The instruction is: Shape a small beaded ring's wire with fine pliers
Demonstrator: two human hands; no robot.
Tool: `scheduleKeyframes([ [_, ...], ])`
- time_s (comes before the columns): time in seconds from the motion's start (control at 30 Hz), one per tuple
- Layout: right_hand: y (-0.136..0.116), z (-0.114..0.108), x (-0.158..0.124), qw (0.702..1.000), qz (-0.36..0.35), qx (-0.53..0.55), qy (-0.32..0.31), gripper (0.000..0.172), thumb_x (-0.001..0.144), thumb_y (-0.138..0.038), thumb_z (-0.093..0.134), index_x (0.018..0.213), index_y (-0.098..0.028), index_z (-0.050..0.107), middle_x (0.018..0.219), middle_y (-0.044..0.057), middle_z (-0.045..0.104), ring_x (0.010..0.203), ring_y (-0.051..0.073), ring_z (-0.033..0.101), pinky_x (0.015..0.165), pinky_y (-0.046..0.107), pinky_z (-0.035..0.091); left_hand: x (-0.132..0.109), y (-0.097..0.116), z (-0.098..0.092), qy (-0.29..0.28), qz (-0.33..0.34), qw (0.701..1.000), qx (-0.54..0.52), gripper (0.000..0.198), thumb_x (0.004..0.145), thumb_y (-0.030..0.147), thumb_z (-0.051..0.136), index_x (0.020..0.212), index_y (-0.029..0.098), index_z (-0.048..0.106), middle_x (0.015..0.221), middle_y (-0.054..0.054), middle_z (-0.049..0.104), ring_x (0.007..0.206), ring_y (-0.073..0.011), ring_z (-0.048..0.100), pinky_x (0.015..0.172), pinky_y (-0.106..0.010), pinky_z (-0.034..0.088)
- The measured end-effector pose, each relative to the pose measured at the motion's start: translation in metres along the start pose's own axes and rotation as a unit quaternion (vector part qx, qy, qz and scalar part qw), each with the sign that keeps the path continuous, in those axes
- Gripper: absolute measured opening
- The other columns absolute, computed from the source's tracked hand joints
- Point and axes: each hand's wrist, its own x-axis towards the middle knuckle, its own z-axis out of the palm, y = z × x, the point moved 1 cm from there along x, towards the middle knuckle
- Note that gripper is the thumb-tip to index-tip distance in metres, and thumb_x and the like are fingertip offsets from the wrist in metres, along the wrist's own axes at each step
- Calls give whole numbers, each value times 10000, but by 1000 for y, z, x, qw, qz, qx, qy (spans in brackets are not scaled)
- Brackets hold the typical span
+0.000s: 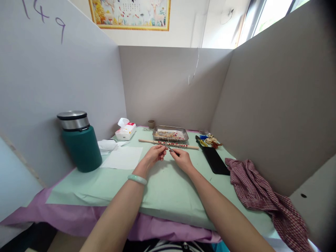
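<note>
My left hand [155,154], with a pale green bangle at the wrist, is closed in a pinch; what its fingertips hold is too small to make out. Beside it my right hand [181,159] grips slim metal tweezers [169,148], their tip pointing toward the left fingertips. Just beyond both hands lies a wooden stick [194,147] wound with red and pale beads [178,144]. A metal tray [170,127] holding scattered small beads stands behind the stick.
At left stand a green flask [82,147] and a tissue pack [126,131], near a white paper sheet [123,158]. On the right are yellow-handled pliers [202,142], a black flat object [215,160] and a checked cloth [252,185]. Grey partitions [173,84] enclose the table.
</note>
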Motion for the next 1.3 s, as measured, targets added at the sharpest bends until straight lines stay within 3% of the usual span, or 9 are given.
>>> scheduleKeyframes([
  [0.13, 0, -1, -1, 1000, -25, -14, 9, 242, 796, -297, 518, 924, -249, 718, 855, 12, 695, 770, 172, 603, 722, 268, 439, 1, -1, -1, -12, -15, 999, -45, 307, 752, 419, 609, 815, 120, 590, 609, 16, 496, 446, -60, 421, 421, -205, 339],
  [0.47, -4, -3, -2, 999, -51, -15, 6, 250, 811, -284, 515, 968, -235, 704, 856, 25, 679, 759, 164, 589, 719, 265, 440, 0, -1, -5, -24, -8, 998, -64, 281, 696, 339, 706, 832, 126, 583, 610, 34, 490, 450, -36, 398, 435, -185, 319],
  [1.3, -6, -3, -3, 999, -38, -26, -8, 250, 799, -290, 517, 957, -229, 702, 819, 20, 675, 721, 159, 583, 693, 264, 431, 0, 2, -1, 59, 70, 996, 9, 328, 648, 323, 714, 864, 163, 525, 562, 47, 516, 396, -32, 353, 403, -195, 294],
])
